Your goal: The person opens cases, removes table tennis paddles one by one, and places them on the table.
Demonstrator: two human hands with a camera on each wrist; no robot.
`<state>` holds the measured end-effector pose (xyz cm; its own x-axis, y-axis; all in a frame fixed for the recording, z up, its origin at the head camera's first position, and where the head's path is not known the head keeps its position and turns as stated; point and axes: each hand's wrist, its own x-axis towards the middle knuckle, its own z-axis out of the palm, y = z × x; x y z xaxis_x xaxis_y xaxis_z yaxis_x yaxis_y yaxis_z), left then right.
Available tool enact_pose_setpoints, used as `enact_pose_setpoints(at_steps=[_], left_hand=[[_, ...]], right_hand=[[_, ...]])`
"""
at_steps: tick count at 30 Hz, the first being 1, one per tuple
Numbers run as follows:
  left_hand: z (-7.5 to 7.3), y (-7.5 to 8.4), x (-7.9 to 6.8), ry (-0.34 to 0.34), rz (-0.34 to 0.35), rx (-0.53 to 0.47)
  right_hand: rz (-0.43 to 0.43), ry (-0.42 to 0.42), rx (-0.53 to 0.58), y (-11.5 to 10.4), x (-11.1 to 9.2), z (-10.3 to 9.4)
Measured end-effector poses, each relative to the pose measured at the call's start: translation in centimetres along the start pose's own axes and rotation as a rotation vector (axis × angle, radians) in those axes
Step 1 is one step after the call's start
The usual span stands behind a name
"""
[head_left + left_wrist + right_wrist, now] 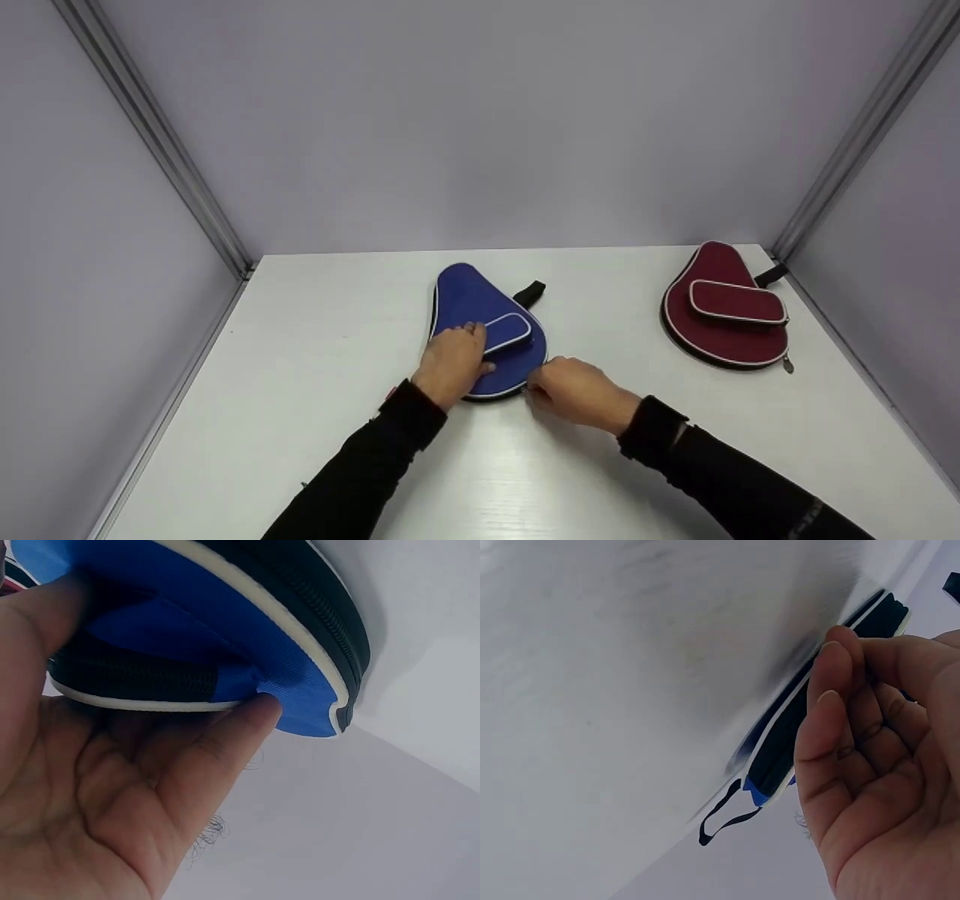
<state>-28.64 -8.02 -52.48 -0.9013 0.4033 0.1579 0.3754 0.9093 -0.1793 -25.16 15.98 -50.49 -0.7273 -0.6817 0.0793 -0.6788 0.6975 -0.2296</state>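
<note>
Black sleeves [345, 472] reach in nearest the head camera, one forearm from each side.

Blue table-tennis bat case [466, 300]: lies flat on the table, about mid-width, narrow end away from the person, rounded end near. White piping runs round it. Front pocket [510, 331] sits partly under the left hand. Zipper [328, 611] runs along the dark side wall; the stretch of teeth visible from the left wrist looks fastened.

Left hand [452, 361]: grips across the pocket, fingers over it, thumb on its near side. Right hand [574, 388]: thumb and forefinger pinched together at the near right rim, other fingers bent. Pull tab itself hidden by the fingertips; presumably held there.

Step in hand, my reading: working the zipper, left bracing, right handling the pull. Direction of travel cannot be told. Next move would call for a firm left hold and a right-hand draw that follows the curved rim, fabric kept out of the teeth.

Outward: black strap [530, 295] projects from the case's right side. Maroon bat case [716, 339] lies well apart at far right, its pull [787, 365] hanging loose. White table [337, 360] beneath; grey panels [480, 135] beyond.
</note>
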Motion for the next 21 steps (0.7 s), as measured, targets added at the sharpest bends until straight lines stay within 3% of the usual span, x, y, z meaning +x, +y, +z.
enact_pose_setpoints(at_steps=[4, 7, 16, 21], left_hand=[[-3.6, 0.5, -1.0, -0.054, 0.003, -0.003], [-4.8, 0.8, -1.4, -0.055, 0.016, -0.036], [-5.1, 1.2, -1.5, -0.124, 0.035, -0.094], [-4.9, 1.3, -1.7, -0.105, 0.048, -0.159]], right_hand=[[0.032, 0.002, 0.033, -0.2, 0.3, 0.1], [0.05, 0.018, 0.041, 0.1, 0.3, 0.1], [0.086, 0.056, -0.022, 2.0, 0.2, -0.3], [0.148, 0.087, -0.061, 3.6, 0.7, -0.6]])
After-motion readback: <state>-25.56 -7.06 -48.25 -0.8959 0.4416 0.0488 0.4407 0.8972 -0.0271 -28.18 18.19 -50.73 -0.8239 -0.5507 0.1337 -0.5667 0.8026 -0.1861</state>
